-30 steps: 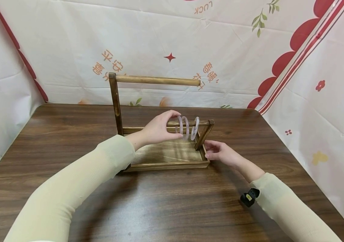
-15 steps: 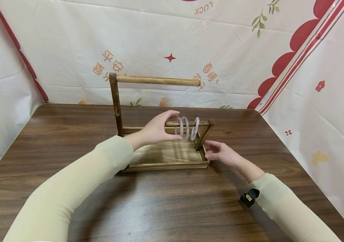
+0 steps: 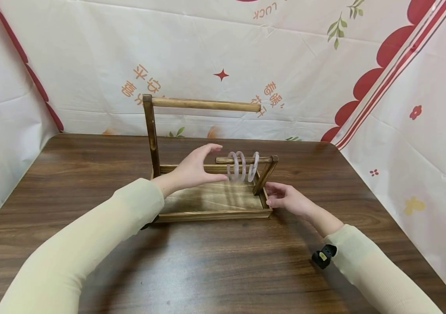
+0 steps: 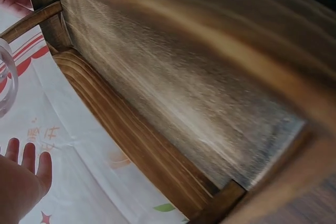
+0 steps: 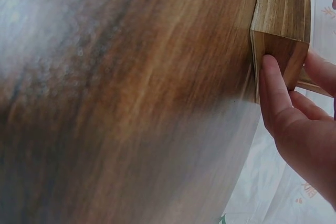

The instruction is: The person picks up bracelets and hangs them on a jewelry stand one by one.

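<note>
Three pale, translucent bangles (image 3: 243, 163) hang on the lower bar of a wooden jewelry stand (image 3: 215, 213) with a tray base. Two hang close together; the third is nearer the bar's right post. My left hand (image 3: 191, 170) is just left of them, thumb and fingers spread apart around nothing, and the bar's free end lies in front of that gap. In the left wrist view, fingertips of this hand (image 4: 23, 177) show below part of a bangle (image 4: 8, 80). My right hand (image 5: 304, 124) holds the tray's right end wall, its fingers against the wood.
A higher bar (image 3: 207, 104) on a tall left post (image 3: 150, 135) extends above the tray. Brown wood-grain tabletop (image 3: 223, 261) surrounds the stand. Behind it hangs a printed white cloth (image 3: 191, 43). A black wrist device (image 3: 323, 256) sits at the right cuff.
My left hand has let go of the leftmost bangle and drawn back to the left, its fingers spreading. That bangle stays on the bar. My right hand keeps its place.
</note>
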A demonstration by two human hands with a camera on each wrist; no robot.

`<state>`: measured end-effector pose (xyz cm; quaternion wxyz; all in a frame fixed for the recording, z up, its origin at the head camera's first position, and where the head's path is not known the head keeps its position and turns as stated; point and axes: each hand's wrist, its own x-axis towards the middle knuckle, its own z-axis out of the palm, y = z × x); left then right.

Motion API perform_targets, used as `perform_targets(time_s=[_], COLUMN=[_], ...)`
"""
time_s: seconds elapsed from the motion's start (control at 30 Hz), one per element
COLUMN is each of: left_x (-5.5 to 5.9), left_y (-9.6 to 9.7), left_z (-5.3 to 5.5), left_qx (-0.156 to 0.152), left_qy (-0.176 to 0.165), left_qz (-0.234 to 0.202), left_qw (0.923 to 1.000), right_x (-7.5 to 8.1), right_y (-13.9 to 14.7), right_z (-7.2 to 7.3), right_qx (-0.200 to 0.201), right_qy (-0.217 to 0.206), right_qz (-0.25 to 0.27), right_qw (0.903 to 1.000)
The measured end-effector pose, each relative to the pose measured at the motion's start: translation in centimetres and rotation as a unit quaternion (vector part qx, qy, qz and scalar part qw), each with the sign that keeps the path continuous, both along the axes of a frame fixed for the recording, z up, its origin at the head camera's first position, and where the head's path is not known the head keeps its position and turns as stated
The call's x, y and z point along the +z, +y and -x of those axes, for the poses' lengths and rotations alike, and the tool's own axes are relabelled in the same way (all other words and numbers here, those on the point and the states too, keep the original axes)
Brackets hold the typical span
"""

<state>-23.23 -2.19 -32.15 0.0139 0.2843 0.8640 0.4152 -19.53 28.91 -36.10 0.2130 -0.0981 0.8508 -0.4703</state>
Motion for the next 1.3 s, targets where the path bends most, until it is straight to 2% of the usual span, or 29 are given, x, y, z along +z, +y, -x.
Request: perform_targets(time_s=[0.47, 0.73, 1.03, 1.3], left_x=[-0.6, -0.8, -1.1, -1.2], left_y=[-2.4, -3.8, -5.2, -6.2], left_z=[-0.6, -1.1, -1.7, -2.5], left_qx=[0.010, 0.013, 0.023, 0.031], left_qy=[-0.025, -0.028, -0.027, -0.028], left_qz=[-0.004, -0.005, -0.011, -0.009], left_qw=[0.9996, 0.9995, 0.9993, 0.9991], right_x=[0.0, 0.0, 1.0, 1.8], right_y=[0.1, -0.1, -0.6, -0.9], right_z=[0.2, 0.2, 0.2, 0.4], right_qx=[-0.002, 0.000, -0.014, -0.010], right_qy=[-0.001, -0.004, -0.033, -0.029], right_qz=[0.001, -0.002, -0.004, -0.016], right_qw=[1.0000, 1.0000, 0.9993, 0.9994])
